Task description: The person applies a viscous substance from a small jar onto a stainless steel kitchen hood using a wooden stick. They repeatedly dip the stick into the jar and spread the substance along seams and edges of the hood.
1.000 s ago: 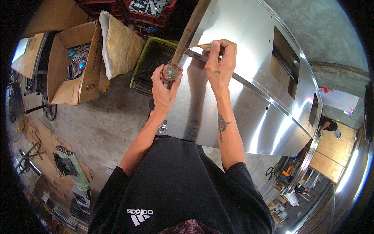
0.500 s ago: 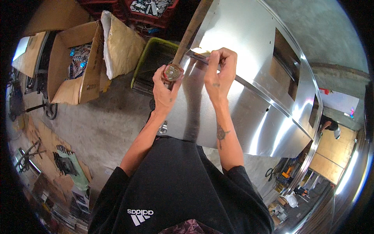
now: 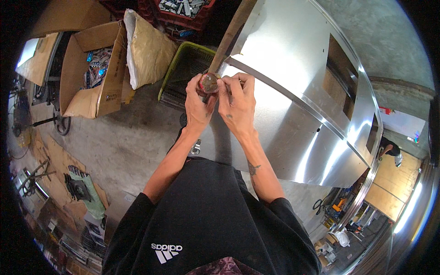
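My left hand (image 3: pixel 198 107) is wrapped round a small round container (image 3: pixel 209 83) with a reddish side and a brownish, glossy top that faces up. Close against its right edge, my right hand (image 3: pixel 237 106) has thumb and fingers pinched together. Whatever sits between those fingertips is too small or hidden to name. Both hands are above the near left end of a shiny sheet-metal panel (image 3: pixel 275 123), beside its raised seam.
Left of the panel are a green plastic basket (image 3: pixel 172 68), a tan sack (image 3: pixel 149 52) and a cardboard box (image 3: pixel 112 87) of small metal parts. Red crates (image 3: pixel 201 20) stand behind. A rectangular cutout opens in the panel. Another person (image 3: pixel 389 147) is at the far right.
My right hand has come left and down from the panel's seam to the round container. My left hand keeps its hold, with the container shifted slightly right.
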`<action>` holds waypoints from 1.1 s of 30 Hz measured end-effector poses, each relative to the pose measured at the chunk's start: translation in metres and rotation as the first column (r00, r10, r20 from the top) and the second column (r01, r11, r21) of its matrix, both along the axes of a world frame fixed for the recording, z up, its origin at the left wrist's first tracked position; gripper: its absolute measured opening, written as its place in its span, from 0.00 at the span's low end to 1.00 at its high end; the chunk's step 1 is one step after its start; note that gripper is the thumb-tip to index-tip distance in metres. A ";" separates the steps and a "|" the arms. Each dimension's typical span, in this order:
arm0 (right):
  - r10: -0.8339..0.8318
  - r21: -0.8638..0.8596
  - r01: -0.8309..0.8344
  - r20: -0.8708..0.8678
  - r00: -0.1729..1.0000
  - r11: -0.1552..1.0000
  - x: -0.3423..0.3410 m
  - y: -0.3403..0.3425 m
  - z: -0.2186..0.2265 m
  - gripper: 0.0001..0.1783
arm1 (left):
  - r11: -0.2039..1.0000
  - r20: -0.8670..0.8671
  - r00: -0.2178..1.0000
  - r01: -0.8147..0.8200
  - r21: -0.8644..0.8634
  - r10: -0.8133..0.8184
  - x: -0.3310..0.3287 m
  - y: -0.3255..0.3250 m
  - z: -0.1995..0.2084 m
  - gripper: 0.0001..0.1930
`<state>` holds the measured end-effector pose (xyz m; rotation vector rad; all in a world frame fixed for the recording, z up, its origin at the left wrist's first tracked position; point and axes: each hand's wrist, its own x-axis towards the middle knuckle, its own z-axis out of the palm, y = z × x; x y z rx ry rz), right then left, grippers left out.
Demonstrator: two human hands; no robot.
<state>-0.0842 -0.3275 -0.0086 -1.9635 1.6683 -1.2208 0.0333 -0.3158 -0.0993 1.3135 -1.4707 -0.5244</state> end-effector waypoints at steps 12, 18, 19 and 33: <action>-0.132 -0.097 0.144 0.126 0.983 0.985 -0.030 -0.025 0.032 0.09 | 0.984 -0.180 0.983 0.004 0.178 0.028 -0.006 0.001 -0.007 0.38; -0.216 0.053 0.210 0.253 0.943 0.976 -0.073 -0.070 0.040 0.12 | 0.991 -0.148 0.987 -0.050 0.122 0.068 -0.009 -0.002 -0.012 0.39; -0.205 0.086 0.190 0.252 0.946 0.978 -0.076 -0.074 0.042 0.12 | 0.991 -0.160 0.985 -0.042 0.123 0.062 -0.009 -0.001 -0.011 0.40; -0.059 0.178 0.019 0.222 0.973 0.984 -0.077 -0.082 0.036 0.07 | 0.980 -0.121 0.990 -0.047 0.193 0.071 -0.003 0.010 -0.009 0.43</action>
